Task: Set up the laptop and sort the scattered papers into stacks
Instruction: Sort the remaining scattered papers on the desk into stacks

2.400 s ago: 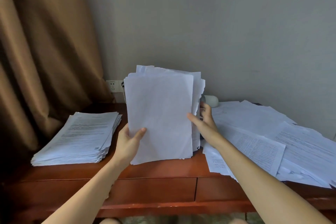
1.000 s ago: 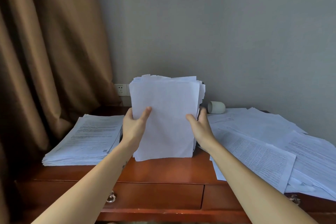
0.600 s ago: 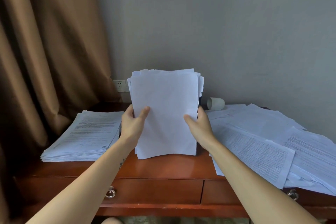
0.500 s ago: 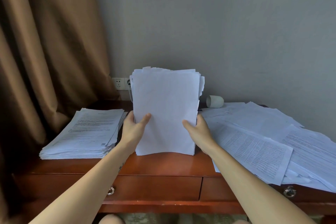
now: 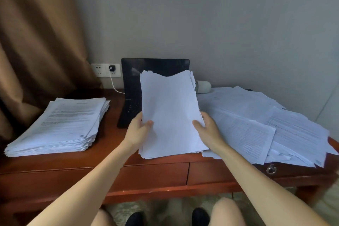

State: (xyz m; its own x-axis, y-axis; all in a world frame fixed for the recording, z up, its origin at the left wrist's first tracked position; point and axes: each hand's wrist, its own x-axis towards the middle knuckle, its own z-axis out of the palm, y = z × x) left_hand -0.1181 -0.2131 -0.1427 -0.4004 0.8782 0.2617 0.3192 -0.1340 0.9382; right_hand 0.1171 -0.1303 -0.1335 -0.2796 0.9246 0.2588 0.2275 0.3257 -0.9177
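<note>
I grip one bundle of papers (image 5: 170, 112) with my two hands, left hand (image 5: 137, 132) and right hand (image 5: 207, 132) curled on its side edges, above the desk (image 5: 108, 143) at its near middle. One open laptop (image 5: 132, 86) stands behind it, one neat stack (image 5: 60, 124) lies left and one loose heap (image 5: 266, 124) right.

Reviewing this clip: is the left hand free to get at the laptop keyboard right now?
Probably not yet. The left hand grips the sheaf of papers together with the right hand, and that sheaf hides most of the laptop keyboard. Only its left strip shows.
</note>
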